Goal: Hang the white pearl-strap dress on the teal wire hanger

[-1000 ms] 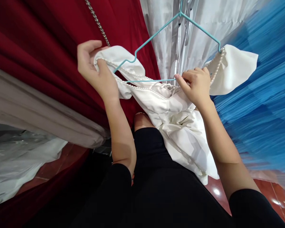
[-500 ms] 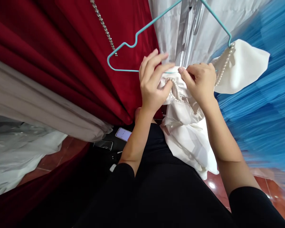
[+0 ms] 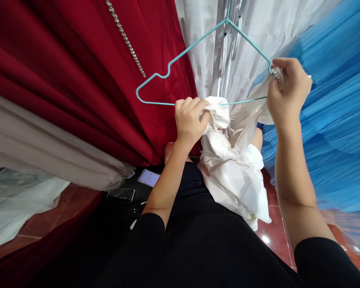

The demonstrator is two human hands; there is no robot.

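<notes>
A light blue hanger hangs at the top centre, and a white dress trimmed with pearl beads drapes from it down over the lap. My left hand is closed around the hanger's lower bar together with the dress fabric beside it. At the hanger's right end, my right hand pinches the beaded edge of the dress by the notch. Part of the fabric there is hidden behind the fingers. The hanger's left end is bare.
Red cloth with a silver beaded strand hangs at left, beside beige cloth. Blue tulle hangs at right, white cloth behind. A lit phone and a dark phone lie at lower left.
My left hand has closed on the bar and fabric. My right hand has moved right, from the middle of the bar to the beaded edge at the hanger's right end.
</notes>
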